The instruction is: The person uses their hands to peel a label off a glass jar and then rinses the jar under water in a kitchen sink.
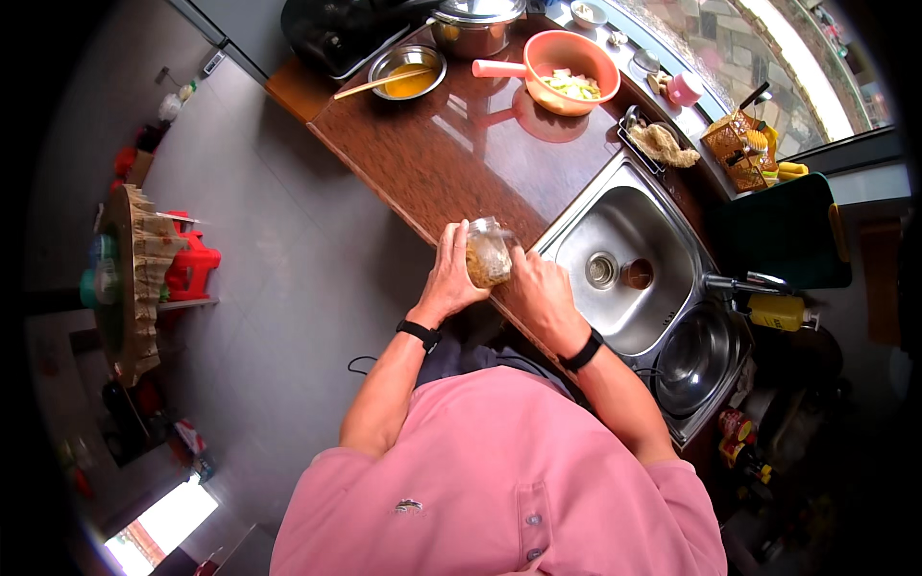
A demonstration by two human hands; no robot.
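My left hand (448,272) grips a clear glass jar (488,253) with brownish contents, tilted over the edge of the red-brown stone countertop (432,173). Close on the jar's right side is my right hand (536,291), fingers curled; what lies between its fingers is hidden. Farther back on the counter stand a steel bowl (373,72) of yellow liquid with chopsticks (382,84) across it, and an orange-pink handled plastic basin (611,72) holding chopped pale-green pieces (574,84).
To the right is a steel sink (652,230) with a small brown cup (637,273) inside and a faucet (745,282). A metal basin (695,356) sits beside it. A lidded steel pot (475,36) stands at the back, and a wire rack (641,147) by the sink.
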